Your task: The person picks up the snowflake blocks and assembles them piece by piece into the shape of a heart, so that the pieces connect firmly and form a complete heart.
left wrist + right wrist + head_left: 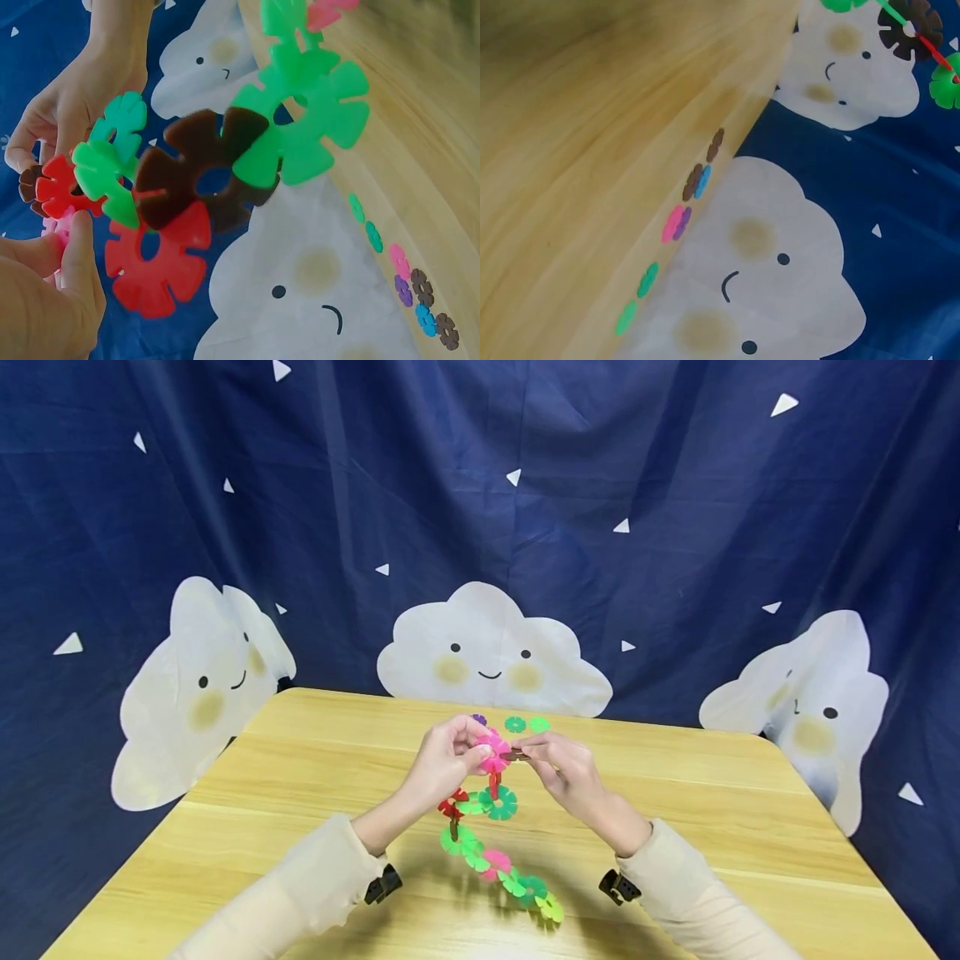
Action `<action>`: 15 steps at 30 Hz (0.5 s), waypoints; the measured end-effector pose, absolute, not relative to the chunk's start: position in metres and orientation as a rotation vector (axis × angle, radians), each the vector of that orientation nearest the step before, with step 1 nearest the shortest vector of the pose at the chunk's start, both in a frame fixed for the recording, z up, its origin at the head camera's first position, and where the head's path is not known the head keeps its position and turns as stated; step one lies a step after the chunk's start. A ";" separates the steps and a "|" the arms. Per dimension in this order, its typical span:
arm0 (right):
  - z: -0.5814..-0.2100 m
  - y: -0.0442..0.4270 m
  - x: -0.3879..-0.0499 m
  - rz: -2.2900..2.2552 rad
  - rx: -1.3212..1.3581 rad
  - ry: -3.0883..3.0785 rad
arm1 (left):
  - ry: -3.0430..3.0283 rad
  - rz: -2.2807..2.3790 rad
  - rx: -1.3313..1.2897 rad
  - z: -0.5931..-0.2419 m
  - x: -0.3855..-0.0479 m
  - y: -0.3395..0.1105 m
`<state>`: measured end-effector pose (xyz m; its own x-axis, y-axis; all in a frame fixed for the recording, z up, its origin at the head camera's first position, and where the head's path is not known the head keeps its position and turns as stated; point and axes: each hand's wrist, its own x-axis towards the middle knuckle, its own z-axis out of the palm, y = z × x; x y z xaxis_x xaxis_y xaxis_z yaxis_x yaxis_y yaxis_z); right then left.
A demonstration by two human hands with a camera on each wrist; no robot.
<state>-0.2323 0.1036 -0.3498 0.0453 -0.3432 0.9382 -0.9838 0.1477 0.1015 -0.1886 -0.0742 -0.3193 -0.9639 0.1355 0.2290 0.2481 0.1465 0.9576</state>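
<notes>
Above the table, the left hand [442,764] pinches a pink notched disc [493,753] between thumb and fingers. The right hand [573,777] holds a brown disc [514,755] edge-on against its right side. Below the pink disc hangs a linked chain of red, teal, green, brown and pink discs, with a yellow-green disc [550,907] at its lower end. In the left wrist view, a large brown disc [172,176] joins a green disc [304,120] and a red disc [161,262]. The right wrist view shows part of the chain but no hand.
Loose discs lie along the table's far edge: teal [515,724], green [539,724] and purple [478,719], with pink [672,224], blue [703,182] and brown [715,145] ones in the right wrist view. Behind the wooden table [300,752] hangs a blue curtain [450,460] with clouds.
</notes>
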 end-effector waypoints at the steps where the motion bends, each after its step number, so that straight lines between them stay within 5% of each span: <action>1: -0.349 0.103 -0.232 0.845 1.357 -1.467 | -2.307 -1.951 -0.388 -0.319 -0.188 -0.074; 15: -0.349 0.104 -0.234 0.847 1.402 -1.666 | -2.436 -1.889 -0.506 -0.314 -0.194 -0.089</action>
<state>-0.2341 0.1044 -0.3495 -0.0835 -0.4635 0.8822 -0.9858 0.1679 -0.0050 -0.1938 -0.0886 -0.3135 -0.9474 0.2420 0.2095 0.2632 0.2166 0.9401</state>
